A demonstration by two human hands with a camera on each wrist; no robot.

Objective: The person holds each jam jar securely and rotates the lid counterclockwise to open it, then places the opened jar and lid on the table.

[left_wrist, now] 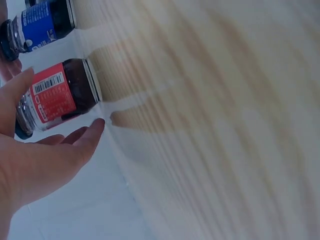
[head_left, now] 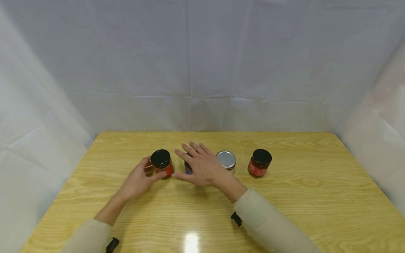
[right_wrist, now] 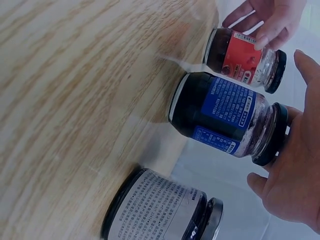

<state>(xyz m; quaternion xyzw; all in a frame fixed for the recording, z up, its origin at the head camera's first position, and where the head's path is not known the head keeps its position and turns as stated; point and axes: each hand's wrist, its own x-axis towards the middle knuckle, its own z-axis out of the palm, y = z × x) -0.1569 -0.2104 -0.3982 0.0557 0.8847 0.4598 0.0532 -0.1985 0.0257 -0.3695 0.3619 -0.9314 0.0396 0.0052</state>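
Observation:
A jar with a black lid and red label (head_left: 162,163) stands at the left of a row. My left hand (head_left: 139,180) is around its left side, thumb by the label; in the left wrist view a gap shows between the lower fingers (left_wrist: 90,137) and the glass. Beside it, a black-lidded jar with a blue label (right_wrist: 225,112) stands upright, mostly hidden in the head view under my right hand (head_left: 202,167). The right hand's fingers are spread and straight over this jar, close to its lid.
Right of the blue-label jar stands a jar with a silver lid (head_left: 226,159) and a pale label. Farther right is another black-lidded jar with a red-pink label (head_left: 258,168). All stand on a wooden table (head_left: 316,196), with white sheeting (head_left: 215,63) behind and at the sides.

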